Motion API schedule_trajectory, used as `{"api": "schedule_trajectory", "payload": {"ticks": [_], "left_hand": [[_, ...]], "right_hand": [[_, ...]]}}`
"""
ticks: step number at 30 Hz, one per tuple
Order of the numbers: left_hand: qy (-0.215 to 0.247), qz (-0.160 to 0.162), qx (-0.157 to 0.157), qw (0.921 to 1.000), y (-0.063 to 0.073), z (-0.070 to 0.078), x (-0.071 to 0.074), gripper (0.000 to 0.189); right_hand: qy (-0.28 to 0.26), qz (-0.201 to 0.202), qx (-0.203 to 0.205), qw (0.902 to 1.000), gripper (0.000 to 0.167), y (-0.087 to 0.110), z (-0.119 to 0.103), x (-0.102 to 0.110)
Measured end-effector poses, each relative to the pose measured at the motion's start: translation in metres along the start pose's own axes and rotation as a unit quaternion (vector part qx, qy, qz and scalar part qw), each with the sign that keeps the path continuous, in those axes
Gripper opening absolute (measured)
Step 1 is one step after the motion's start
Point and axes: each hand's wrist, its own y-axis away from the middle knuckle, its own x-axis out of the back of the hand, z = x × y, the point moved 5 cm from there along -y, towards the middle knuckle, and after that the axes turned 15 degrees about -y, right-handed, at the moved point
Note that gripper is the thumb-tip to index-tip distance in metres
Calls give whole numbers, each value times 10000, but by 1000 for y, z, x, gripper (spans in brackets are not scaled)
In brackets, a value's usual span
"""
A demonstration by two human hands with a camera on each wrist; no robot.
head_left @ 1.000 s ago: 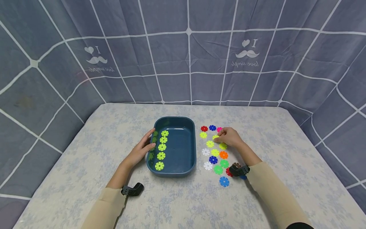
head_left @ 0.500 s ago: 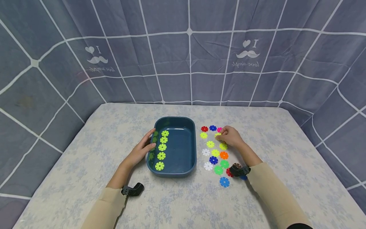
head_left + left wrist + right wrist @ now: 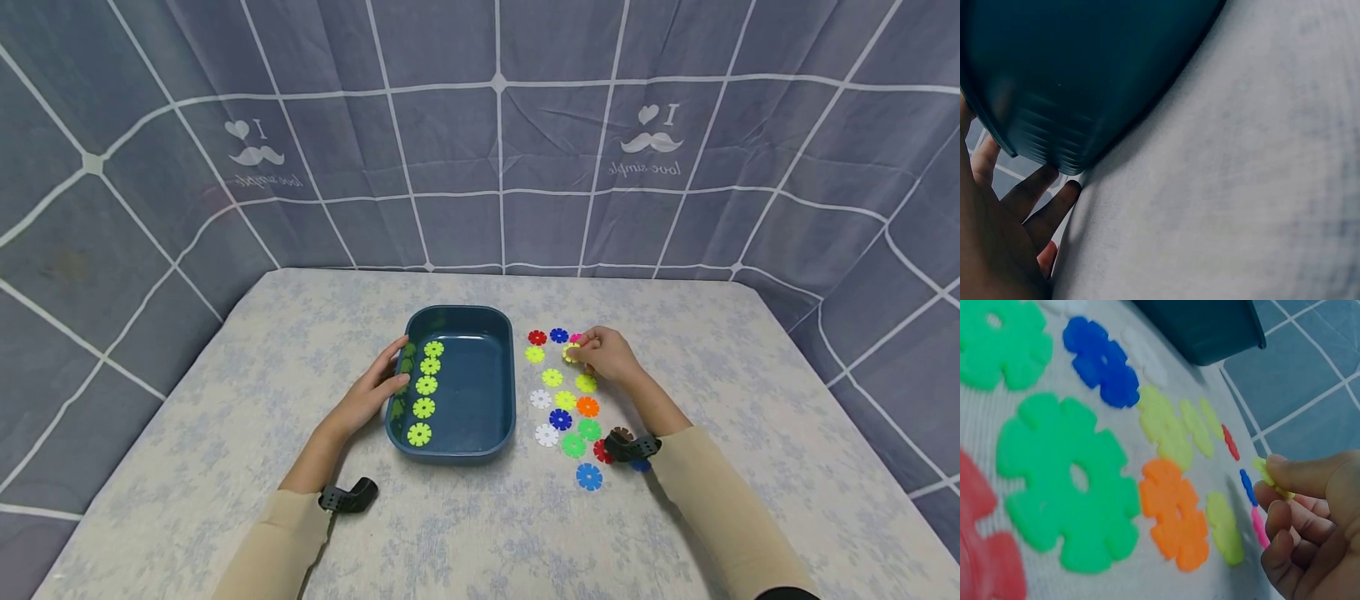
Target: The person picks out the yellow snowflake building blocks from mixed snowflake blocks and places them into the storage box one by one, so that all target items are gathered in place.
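My right hand [image 3: 611,355] pinches a yellow notched plastic disc [image 3: 570,353], a flower-shaped linking piece, between thumb and fingers. In the right wrist view this disc [image 3: 1260,467] is tilted almost edge-on, raised above the others. My left hand [image 3: 366,397] holds the left wall of a dark teal bin [image 3: 491,455], its thumb over the rim. Its other fingers [image 3: 1050,215] lie spread along the outer wall. A column of yellow discs [image 3: 426,385] lies along the bin's left side. Right of the bin, loose yellow discs [image 3: 552,377] lie near my right hand.
Among other loose discs are a red one [image 3: 537,337], a dark blue one [image 3: 560,419], an orange one [image 3: 588,407], green ones [image 3: 573,445] and a light blue one [image 3: 588,477]. A pink disc is partly hidden behind my right fingers. A grey checked curtain [image 3: 450,150] stands behind the table [image 3: 465,533].
My right hand has lifted the yellow disc off the table and shifted slightly to the right and back with it. My left hand and the bin have stayed in place.
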Motion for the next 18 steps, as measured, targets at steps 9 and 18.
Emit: {"api": "schedule_trajectory", "payload": {"ticks": [9, 18], "left_hand": [[3, -3, -86, 10000, -2, 0, 0, 61], [41, -36, -27, 10000, 0, -1, 0, 62]], "right_hand": [[-411, -210, 254, 9986, 28, 1, -17, -8], [-710, -431, 612, 9947, 22, 4, -32, -20]]}}
